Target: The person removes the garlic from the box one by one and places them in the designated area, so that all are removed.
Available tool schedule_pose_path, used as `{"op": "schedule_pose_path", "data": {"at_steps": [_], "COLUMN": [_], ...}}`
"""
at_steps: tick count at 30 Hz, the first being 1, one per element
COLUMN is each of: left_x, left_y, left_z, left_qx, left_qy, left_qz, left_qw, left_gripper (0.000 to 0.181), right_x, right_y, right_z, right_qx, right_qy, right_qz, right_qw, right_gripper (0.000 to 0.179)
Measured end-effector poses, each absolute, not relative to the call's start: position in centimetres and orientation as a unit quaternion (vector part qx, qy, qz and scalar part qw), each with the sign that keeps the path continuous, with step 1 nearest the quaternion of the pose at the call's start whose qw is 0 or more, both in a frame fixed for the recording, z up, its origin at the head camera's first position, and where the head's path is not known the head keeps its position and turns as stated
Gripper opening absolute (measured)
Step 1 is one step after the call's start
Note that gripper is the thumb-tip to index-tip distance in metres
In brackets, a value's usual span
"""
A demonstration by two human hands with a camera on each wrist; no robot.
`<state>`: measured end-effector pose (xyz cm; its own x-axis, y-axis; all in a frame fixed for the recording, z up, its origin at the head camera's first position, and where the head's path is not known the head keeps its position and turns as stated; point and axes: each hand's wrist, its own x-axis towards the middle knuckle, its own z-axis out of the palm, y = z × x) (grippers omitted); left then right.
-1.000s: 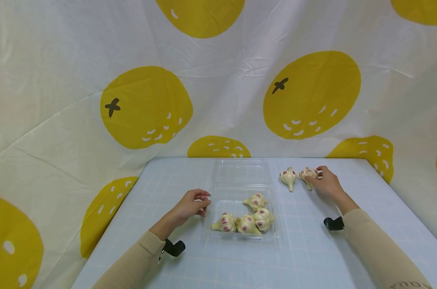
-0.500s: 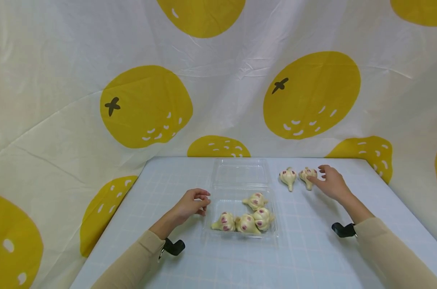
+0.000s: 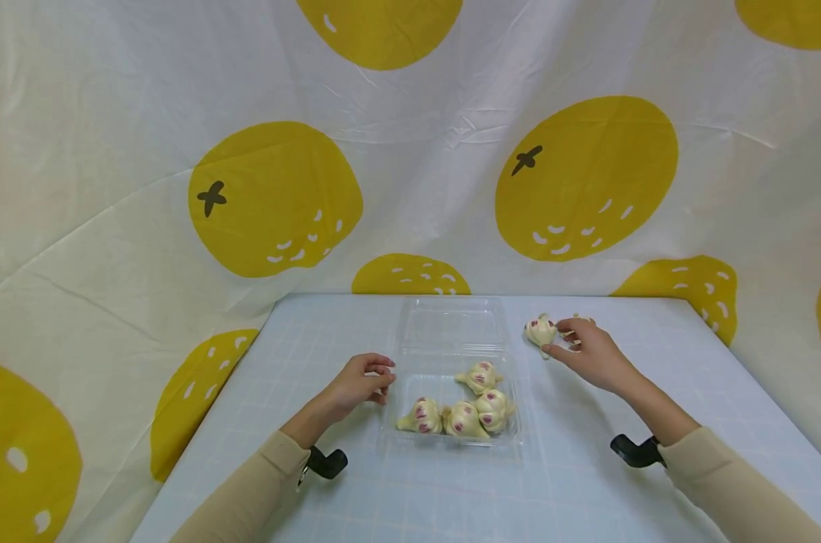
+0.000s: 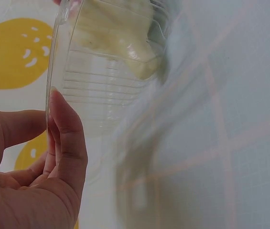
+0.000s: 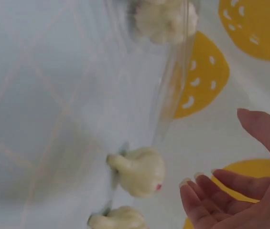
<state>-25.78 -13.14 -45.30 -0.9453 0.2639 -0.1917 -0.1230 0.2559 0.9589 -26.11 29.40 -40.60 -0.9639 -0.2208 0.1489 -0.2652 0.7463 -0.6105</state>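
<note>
The clear plastic container [image 3: 398, 441] lies with its lid folded back, and several garlic bulbs [image 3: 494, 411] sit along its front and right side. My left hand [image 3: 358, 386] pinches the container's left rim between thumb and fingers [image 4: 68, 124], as the left wrist view shows. At the back right, a loose garlic bulb [image 3: 539, 329] rests on the table with my right hand [image 3: 595, 354] just beside it, thumb and fingers spread and holding nothing. A second loose garlic bulb [image 5: 120, 219] lies close by, mostly hidden behind the right hand in the head view.
The lid [image 3: 451, 324] lies flat behind the container. A pale blue checked cloth covers the table [image 3: 444, 498]. A white curtain [image 3: 424, 181] printed with yellow fruit hangs right behind the table's back edge.
My right hand has left the right-hand loose garlic bulb, drawn back a little, then moved left to the other loose bulb. The left hand and container have stayed put.
</note>
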Motion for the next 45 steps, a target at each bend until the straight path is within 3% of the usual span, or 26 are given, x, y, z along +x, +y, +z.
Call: {"op": "schedule_pose_path", "data": {"at_steps": [12,20,27,35,41,45], "left_x": [-25.8,-25.8,-25.9,-25.8,-25.8,-25.8], "left_y": [-13.2,-13.2,-13.2,-13.2,-13.2,-13.2], "left_z": [-45.2,-45.2,-45.3,-45.2,-45.2,-45.2], "left_qx": [0.053,0.049,0.056,0.054,0.052,0.05], "left_qy": [0.777,0.78,0.776,0.774,0.773,0.774], "left_qz": [0.607,0.603,0.608,0.611,0.612,0.61], "left_qw": [0.159,0.161,0.158,0.159,0.159,0.16], "left_gripper": [0.037,0.036,0.036,0.037,0.036,0.036], "right_x": [-24.0,-22.7,-22.0,-21.6,-21.7,-21.9], "right_y": [24.8,21.9,19.4,16.8,15.6,14.9], "right_z": [-40.4,-40.2,-40.3,-40.7,-41.3,-41.7], "right_qx": [0.248,0.323,0.368,0.44,0.442,0.432], "right_qy": [-0.906,-0.882,-0.857,-0.835,-0.85,-0.867], "right_qz": [0.342,0.342,0.356,0.322,0.27,0.238], "right_qw": [0.032,-0.017,-0.059,-0.076,-0.092,-0.069], "right_gripper": [0.041,0.031,0.031,0.015,0.02,0.025]}}
